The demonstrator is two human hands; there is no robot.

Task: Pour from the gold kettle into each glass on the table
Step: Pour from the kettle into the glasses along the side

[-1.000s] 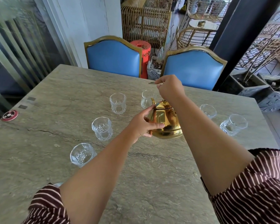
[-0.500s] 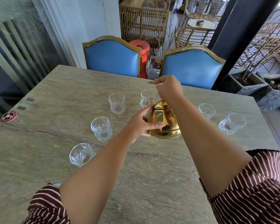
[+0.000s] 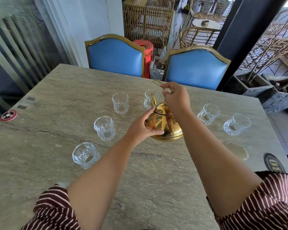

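The right hand [image 3: 175, 101] pinches the thin handle above the kettle [image 3: 165, 125]; the left hand [image 3: 142, 128] cups its side, fingers closed on the shiny gold body. It sits mid-table [image 3: 56, 90], spout toward the far edge (tilt hard to judge). Six clear cut glasses ring it, one [image 3: 149, 99] half hidden behind the spout. Both forearms reach forward, sleeves striped.
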